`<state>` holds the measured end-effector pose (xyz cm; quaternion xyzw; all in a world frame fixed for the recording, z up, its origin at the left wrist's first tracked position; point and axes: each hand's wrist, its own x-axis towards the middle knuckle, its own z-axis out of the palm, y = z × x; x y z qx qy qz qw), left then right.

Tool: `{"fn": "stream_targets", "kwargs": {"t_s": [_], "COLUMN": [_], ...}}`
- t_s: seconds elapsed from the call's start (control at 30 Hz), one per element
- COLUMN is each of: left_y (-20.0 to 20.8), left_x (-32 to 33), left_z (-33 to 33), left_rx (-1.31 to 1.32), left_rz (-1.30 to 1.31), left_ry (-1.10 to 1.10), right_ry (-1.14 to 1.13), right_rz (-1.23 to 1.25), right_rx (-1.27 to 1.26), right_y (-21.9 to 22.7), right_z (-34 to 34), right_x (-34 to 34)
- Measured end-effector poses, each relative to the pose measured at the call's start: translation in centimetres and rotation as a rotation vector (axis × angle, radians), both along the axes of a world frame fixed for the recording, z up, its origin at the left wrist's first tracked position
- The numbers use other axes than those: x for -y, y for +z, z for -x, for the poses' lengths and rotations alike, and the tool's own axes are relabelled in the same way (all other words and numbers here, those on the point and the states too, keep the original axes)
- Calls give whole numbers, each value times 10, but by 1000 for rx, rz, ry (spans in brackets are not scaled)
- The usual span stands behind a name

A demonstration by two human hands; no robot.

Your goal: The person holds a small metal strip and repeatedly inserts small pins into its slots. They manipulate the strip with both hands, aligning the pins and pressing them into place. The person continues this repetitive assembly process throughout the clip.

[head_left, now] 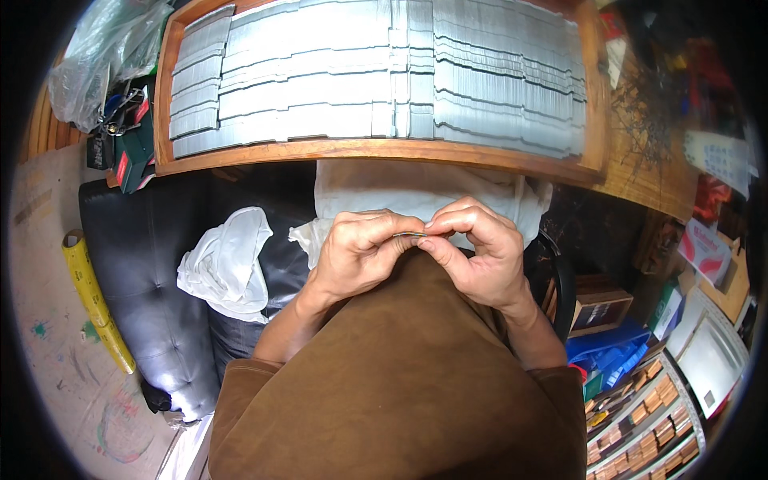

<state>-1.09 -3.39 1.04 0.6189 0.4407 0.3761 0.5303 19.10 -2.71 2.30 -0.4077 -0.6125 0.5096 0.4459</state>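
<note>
My left hand [362, 246] and my right hand [482, 254] meet in front of my chest, thumbs and fingertips pinched together. Between them is a small thin strip [410, 234], seen almost edge-on, with most of it hidden by the fingers; its exact kind does not show. Just beyond the hands, a white cloth [416, 192] hangs below the near edge of a long wooden tray [336, 150]. Tightly packed rows of thin silvery metal pieces [504, 88] fill that tray.
A crumpled white plastic bag [228, 264] lies on a black padded seat [152, 272] to my left. Further left is a yellow tube [94, 300]. At right stand a wooden box [598, 308], blue plastic [612, 356] and a rack of small wooden-looking blocks [652, 416].
</note>
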Motion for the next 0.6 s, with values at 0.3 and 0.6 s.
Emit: {"fn": "stream_targets", "kwargs": {"t_s": [0.3, 0.6], "left_y": [4, 3], "left_x": [-2, -2], "left_z": [1, 0], "left_rx": [-20, -15], "left_rz": [-5, -22], "left_ry": [-12, -20], "right_ry": [10, 13], "right_rz": [-6, 0], "right_rx": [20, 5], "right_y": [1, 1], "right_z": [0, 0], "right_x": [0, 0]}}
